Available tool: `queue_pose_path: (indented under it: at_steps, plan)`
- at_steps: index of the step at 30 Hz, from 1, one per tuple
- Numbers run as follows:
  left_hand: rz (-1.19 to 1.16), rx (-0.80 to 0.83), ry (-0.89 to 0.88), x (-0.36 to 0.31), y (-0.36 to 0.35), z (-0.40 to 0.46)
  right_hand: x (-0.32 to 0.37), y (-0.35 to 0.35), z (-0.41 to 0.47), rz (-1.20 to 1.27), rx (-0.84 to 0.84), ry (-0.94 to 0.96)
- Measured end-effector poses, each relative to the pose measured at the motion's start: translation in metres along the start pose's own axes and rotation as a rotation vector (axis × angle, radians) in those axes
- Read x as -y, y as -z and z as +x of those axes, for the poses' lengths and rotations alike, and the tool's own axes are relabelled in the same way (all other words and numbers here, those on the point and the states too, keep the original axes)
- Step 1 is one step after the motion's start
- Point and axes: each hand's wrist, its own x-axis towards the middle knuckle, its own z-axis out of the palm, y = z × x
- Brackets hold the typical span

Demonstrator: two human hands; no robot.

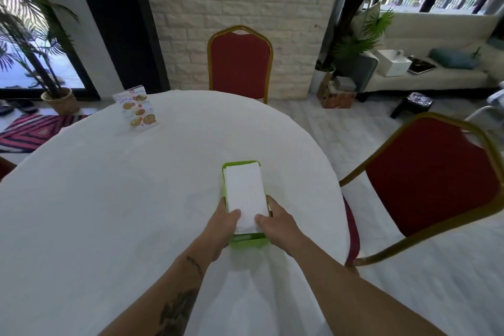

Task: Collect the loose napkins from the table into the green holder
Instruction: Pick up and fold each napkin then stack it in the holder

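A green holder (245, 241) lies flat on the white tablecloth (109, 199), right of centre. A stack of white napkins (245, 191) lies in it, long side running away from me. My left hand (222, 226) grips the holder's near left side, thumb pressed on the napkins. My right hand (278, 222) grips the near right side, thumb also on the stack. I see no loose napkins elsewhere on the cloth.
A standing menu card (136, 109) is at the table's far left. A red chair (240, 63) stands behind the table, another red chair (428, 174) to the right. Potted plants, a sofa and boxes line the room's edges.
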Motion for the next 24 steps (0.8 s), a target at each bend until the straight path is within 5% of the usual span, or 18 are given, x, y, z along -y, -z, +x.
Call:
queue_pose_path:
  at_steps: [12, 24]
  plan:
    - [-0.004, 0.085, 0.02, -0.037, -0.162, -0.017, -0.075, 0.138, 0.0, -0.03, -0.032, -0.052]
    - [0.101, 0.002, -0.061, -0.041, -0.183, -0.019, -0.09, 0.159, 0.01, 0.005, 0.04, -0.055]
